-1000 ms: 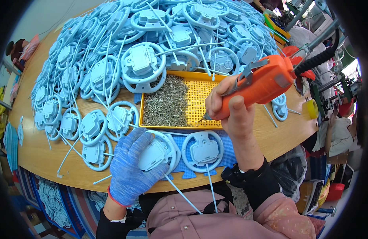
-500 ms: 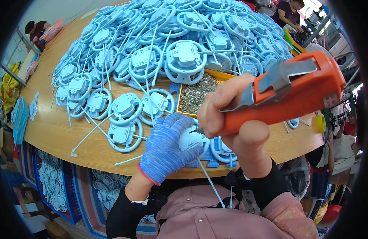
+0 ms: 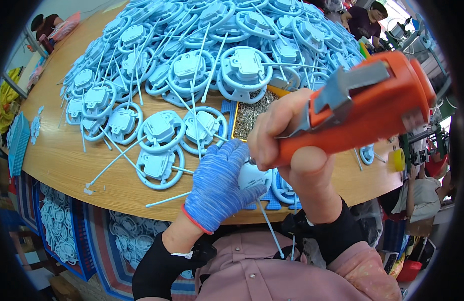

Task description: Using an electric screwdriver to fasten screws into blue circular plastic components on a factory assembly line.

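Note:
My right hand (image 3: 287, 138) is wrapped round an orange power screwdriver (image 3: 365, 113) with a metal clip on its side. Its tip points down and left at a light-blue plastic part (image 3: 253, 176), a round body with a thin rod running toward me. My left hand (image 3: 219, 185), in a blue knitted glove with a red cuff, holds that part down, thumb on the near side and fingers on the far side. The screwdriver's tip meets the part beside my left fingers; whether a screw is under it is hidden. Beyond my hands, a yellow tray (image 3: 278, 91) contains many small metal screws.
A large heap of similar light-blue ring-shaped parts (image 3: 192, 67) covers the far table (image 3: 56, 145). A blue foam mat (image 3: 273, 203) lies underneath the work. Yellow tape (image 3: 398, 160) stands at right, a teal basket (image 3: 19, 145) at left. Another person (image 3: 365, 20) is at far right.
The view has shifted slightly, so the table and heap appear moved. Both hands keep their hold, and the screwdriver stays at the part, its rear end a little lower.

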Available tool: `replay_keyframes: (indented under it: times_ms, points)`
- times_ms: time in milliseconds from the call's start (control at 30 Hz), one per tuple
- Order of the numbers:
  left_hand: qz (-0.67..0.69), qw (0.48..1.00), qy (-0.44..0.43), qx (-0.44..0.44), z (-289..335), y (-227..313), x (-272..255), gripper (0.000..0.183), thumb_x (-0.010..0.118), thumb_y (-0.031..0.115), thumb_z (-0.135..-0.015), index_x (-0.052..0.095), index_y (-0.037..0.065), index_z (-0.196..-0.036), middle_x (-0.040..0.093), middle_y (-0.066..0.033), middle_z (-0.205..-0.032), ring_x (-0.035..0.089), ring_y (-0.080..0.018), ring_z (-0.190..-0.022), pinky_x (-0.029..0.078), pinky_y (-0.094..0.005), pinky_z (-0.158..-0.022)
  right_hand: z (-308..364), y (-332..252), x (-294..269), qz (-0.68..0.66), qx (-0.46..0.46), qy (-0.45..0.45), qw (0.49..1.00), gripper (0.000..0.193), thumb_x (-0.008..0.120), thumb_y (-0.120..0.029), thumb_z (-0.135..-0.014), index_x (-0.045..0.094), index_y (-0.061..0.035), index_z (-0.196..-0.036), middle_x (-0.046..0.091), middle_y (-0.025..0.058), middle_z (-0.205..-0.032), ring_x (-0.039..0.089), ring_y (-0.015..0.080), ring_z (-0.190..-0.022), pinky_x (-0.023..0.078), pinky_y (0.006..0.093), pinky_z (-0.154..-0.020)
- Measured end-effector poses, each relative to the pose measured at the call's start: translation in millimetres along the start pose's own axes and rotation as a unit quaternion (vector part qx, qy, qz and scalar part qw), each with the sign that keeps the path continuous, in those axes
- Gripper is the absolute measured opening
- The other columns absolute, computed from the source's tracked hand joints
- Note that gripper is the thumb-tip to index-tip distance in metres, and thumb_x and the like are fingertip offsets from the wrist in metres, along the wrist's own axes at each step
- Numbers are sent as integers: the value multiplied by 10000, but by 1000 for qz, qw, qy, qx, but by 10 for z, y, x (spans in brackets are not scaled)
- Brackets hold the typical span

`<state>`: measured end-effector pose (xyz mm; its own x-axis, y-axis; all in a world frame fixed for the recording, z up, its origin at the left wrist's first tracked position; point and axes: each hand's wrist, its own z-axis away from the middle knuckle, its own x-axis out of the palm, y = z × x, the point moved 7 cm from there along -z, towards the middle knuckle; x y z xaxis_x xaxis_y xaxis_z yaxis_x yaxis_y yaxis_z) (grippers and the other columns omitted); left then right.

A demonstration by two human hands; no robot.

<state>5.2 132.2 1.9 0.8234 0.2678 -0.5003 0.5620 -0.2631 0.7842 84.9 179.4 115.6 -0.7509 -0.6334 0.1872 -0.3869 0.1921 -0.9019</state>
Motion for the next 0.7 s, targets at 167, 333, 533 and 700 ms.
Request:
replay_keyframes:
  times_ms: [167,333,533,700]
  points:
    - [-31,998,-45,5,-17,51,-37,548,778,380,-694,589,62,-1098,600,-172,-1001,570,-382,-948,458,-446,-836,29,68,45,-35,-4,-13,999,495,747,-430,-776,480,-37,-918,521,46,-633,516,146,-528,420,272,-475]
    - [15,999,-37,11,-84,310,-151,613,782,362,-692,546,51,-1165,613,-192,-981,585,-391,-906,481,-446,-782,112,3,168,20,-50,-59,997,222,594,-7,-717,490,-19,-913,545,60,-682,527,131,-559,439,267,-501]
    - [-148,988,-15,33,219,474,-354,664,802,334,-661,541,66,-1209,624,-178,-1054,596,-375,-946,493,-437,-798,71,9,-97,-124,-36,-14,992,419,598,-465,-904,492,-62,-950,515,26,-661,511,133,-557,446,294,-539]
    - [-386,919,-37,-67,1305,792,-1504,589,825,291,-617,628,18,-1101,598,-183,-1158,567,-341,-1079,446,-423,-946,557,-745,-1169,-33,-142,70,987,546,553,-617,-856,503,-82,-948,485,5,-677,461,118,-568,384,271,-561]
